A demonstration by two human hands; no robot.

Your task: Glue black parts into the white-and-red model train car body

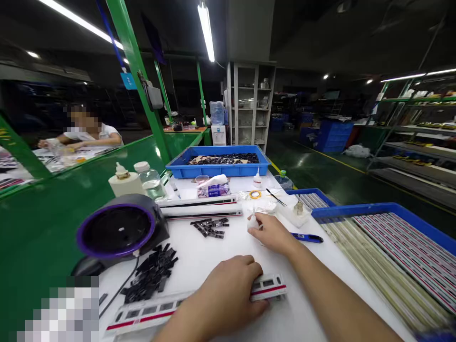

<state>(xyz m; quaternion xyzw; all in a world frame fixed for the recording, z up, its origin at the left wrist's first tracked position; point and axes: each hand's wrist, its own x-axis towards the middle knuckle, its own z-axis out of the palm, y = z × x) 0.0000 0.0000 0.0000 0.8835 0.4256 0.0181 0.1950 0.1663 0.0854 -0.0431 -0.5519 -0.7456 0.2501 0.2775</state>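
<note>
Seen from a person's head, clock directions read from the middle of the view with six o'clock nearest the wearer: a white toy train car [149, 312] with a red stripe lies slantwise along a white surface [195, 266], from about half past seven to five o'clock. At six o'clock the left hand [235, 282] is clasped over it toward its right end, fingers curled over the far side and thumb by the near lower edge. Near five o'clock, beyond the car, the right hand [269, 231] pinches a small white bottle [252, 224] between thumb and fingers, its thin nozzle pointing up; whether its base touches the surface, I cannot tell.

The car looks like thin, hollow plastic: probably light, stiff along its length, and a little slippery where glossy. Its narrow window frames seem the fragile part, so the best hold is likely across the two long edges, pressing gently, with a long piece like this supported near its middle. The bottle is probably light and soft-walled; a low, loose pinch on its body should avoid squeezing it or bending the nozzle.

A heap of black strips [155, 270] lies at half past seven, just beyond the car, and a blue knife [308, 238] at four o'clock, beside the right forearm.
</note>
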